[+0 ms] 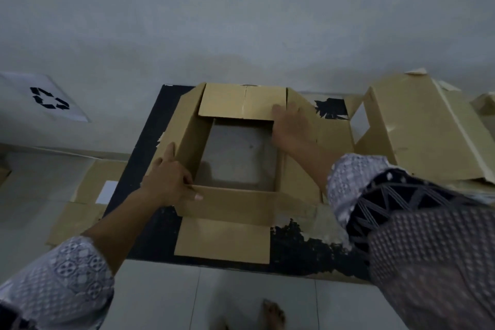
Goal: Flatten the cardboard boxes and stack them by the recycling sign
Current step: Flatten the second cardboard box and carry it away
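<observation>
While our left hand (pixel 168 182) grips the box (pixel 227 206) at its near-left corner, fingers curled, our right hand (pixel 290 123) presses open-fingered on the far-right corner, presumably to skew it flat.

left hand (pixel 167 182) gripping open box (pixel 230 203), right hand (pixel 290 123) on flap

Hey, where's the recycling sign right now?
The white paper sheet with the black recycling symbol is on the grey wall at the far left of the head view, left of the open brown cardboard box.
</observation>
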Action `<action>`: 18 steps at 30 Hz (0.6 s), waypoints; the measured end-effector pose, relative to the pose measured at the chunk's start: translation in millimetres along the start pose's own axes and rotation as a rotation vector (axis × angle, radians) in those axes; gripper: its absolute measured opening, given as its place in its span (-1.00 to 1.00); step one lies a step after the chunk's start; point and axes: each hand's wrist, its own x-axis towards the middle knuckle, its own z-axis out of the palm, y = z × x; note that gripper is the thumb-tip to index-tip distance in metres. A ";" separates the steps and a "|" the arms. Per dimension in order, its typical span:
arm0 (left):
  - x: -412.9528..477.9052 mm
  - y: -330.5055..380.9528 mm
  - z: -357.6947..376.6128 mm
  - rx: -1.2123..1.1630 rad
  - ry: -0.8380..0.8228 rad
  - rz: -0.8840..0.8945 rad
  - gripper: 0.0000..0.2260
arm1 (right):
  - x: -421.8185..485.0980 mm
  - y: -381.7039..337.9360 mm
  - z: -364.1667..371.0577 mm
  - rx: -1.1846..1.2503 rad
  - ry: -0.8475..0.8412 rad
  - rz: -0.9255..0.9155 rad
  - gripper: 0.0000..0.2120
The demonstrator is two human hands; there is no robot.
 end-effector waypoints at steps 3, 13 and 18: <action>5.7 3.4 -2.0 0.045 -0.054 -0.035 -0.68 | 27.3 13.8 -5.5 -0.170 0.106 -0.138 -0.86; 1.6 18.3 -13.1 0.095 -0.125 -0.145 -0.79 | 101.5 3.7 -35.5 0.585 0.270 0.099 -0.48; 0.2 19.7 -8.7 0.078 -0.127 -0.174 -0.78 | 100.8 14.1 5.6 0.246 -0.269 0.004 -0.29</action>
